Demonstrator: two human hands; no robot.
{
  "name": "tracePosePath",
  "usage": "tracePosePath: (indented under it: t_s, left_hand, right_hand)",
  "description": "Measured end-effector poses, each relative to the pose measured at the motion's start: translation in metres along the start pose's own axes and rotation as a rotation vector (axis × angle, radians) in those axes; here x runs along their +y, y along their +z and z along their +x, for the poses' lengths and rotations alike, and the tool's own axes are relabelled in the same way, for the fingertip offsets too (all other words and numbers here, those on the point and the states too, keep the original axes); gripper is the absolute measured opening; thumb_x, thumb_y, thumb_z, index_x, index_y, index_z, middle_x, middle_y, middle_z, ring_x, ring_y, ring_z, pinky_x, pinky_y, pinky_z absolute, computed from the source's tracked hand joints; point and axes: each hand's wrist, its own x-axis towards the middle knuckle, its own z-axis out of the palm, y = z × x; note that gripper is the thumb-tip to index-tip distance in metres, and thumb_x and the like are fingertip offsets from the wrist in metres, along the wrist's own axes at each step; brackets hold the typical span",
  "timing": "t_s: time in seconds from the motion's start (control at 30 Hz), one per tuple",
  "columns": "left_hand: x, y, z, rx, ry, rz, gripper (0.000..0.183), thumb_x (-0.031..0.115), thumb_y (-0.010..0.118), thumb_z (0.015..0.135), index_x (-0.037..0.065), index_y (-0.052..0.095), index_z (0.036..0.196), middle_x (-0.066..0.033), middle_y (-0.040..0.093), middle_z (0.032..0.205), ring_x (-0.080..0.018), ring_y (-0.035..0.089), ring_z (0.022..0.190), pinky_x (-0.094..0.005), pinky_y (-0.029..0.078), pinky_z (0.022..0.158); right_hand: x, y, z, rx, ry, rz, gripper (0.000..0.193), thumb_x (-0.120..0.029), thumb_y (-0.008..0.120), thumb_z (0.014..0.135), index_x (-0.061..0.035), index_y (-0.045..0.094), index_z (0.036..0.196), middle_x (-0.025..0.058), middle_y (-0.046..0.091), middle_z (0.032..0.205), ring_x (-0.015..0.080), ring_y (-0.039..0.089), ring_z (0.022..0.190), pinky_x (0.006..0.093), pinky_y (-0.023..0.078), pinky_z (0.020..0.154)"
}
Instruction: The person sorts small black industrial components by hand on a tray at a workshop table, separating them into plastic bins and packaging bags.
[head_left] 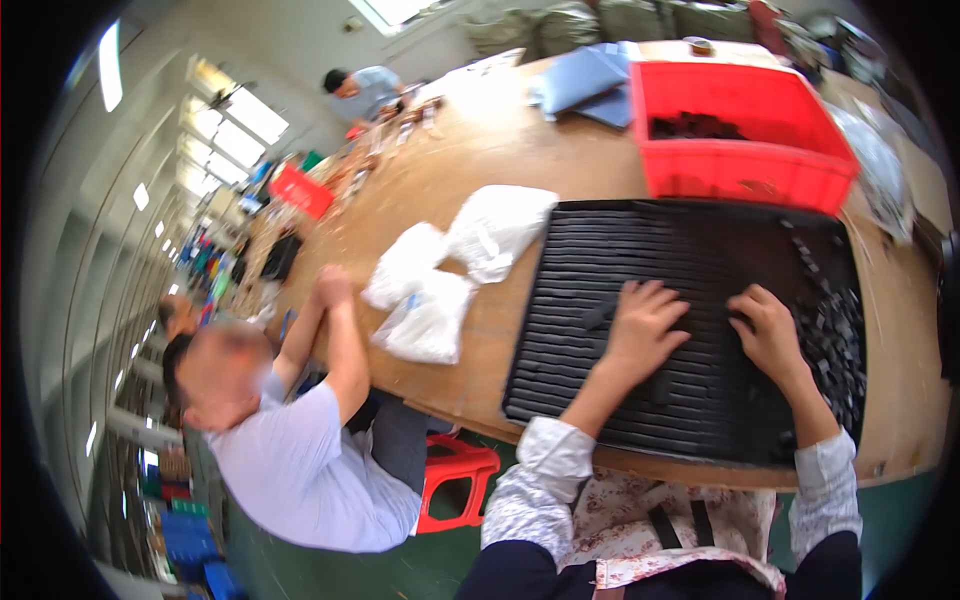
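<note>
A large black tray (690,440) lies in front of me, with rows of dark strips or ridges across its left and middle parts. My left hand (642,330) rests palm down over these rows, its fingers spread. Beside its fingertips is a flat black piece (598,316), lying askew to the rows. My right hand (772,330) is over the tray's right half, fingers bent and thumb apart from them; nothing shows between them. Many small black pieces (838,340) are heaped along the tray's right side, next to my right wrist.
Behind the tray stands a red bin (750,175) with black pieces inside. White plastic bags (425,315) lie on the wooden table (590,165) to the left, near a seated person's clasped hands (333,287). Blue folded packages (582,80) are at the back. A red stool (458,485) stands below the table edge.
</note>
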Motion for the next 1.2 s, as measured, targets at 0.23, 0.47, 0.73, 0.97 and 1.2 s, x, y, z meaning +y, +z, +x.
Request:
tracePosePath:
  t_s: [0.23,0.47,0.73,0.97,1.2]
  left_hand:
    - [0.003,-0.013,-0.002,-0.082,-0.063,-0.023,0.032,0.017,0.068,0.076,0.004,0.063,0.105,-0.0122,0.057,0.12,-0.0344,0.047,0.116,-0.0398,0.038,0.097]
    - [0.001,-0.034,-0.007,-0.069,-0.137,-0.135,0.024,0.008,0.074,0.064,0.002,0.066,0.085,-0.0114,0.065,0.092,-0.0284,0.059,0.092,-0.0352,0.047,0.079]
    - [0.014,-0.027,0.006,-0.181,-0.217,-0.158,0.016,0.008,0.075,0.063,0.005,0.066,0.077,-0.0062,0.062,0.074,-0.0233,0.055,0.074,-0.033,0.046,0.063]
    - [0.01,-0.026,-0.001,-0.114,-0.028,-0.068,0.027,0.022,0.08,0.056,0.01,0.063,0.072,-0.0032,0.061,0.085,-0.024,0.052,0.087,-0.0348,0.042,0.08]
    - [0.025,-0.022,0.017,0.058,-0.041,-0.243,0.021,0.013,0.078,0.059,0.009,0.059,0.066,-0.0004,0.063,0.082,-0.0203,0.048,0.087,-0.0312,0.04,0.076]
  right_hand:
    - [0.018,0.0,0.006,0.052,0.086,0.034,0.027,-0.003,0.067,0.068,-0.0049,0.052,0.089,0.0116,0.057,0.087,0.0325,0.056,0.088,0.0396,0.046,0.074]
    - [0.026,0.001,0.0,0.06,0.069,0.02,0.024,-0.005,0.068,0.069,-0.0049,0.052,0.087,0.0104,0.056,0.083,0.0313,0.056,0.085,0.0393,0.046,0.073]
    - [0.019,0.0,0.0,0.038,0.124,0.111,0.025,-0.004,0.066,0.072,-0.0045,0.049,0.09,0.0106,0.057,0.086,0.0306,0.055,0.089,0.0405,0.046,0.074]
    - [0.007,0.0,0.002,0.048,0.063,0.084,0.025,-0.004,0.067,0.068,-0.0042,0.052,0.087,0.0119,0.059,0.086,0.032,0.057,0.091,0.0411,0.046,0.075]
    - [-0.005,-0.005,0.001,0.023,0.1,0.206,0.026,0.006,0.066,0.065,-0.0022,0.046,0.08,0.0102,0.05,0.072,0.0263,0.053,0.066,0.0341,0.042,0.059]
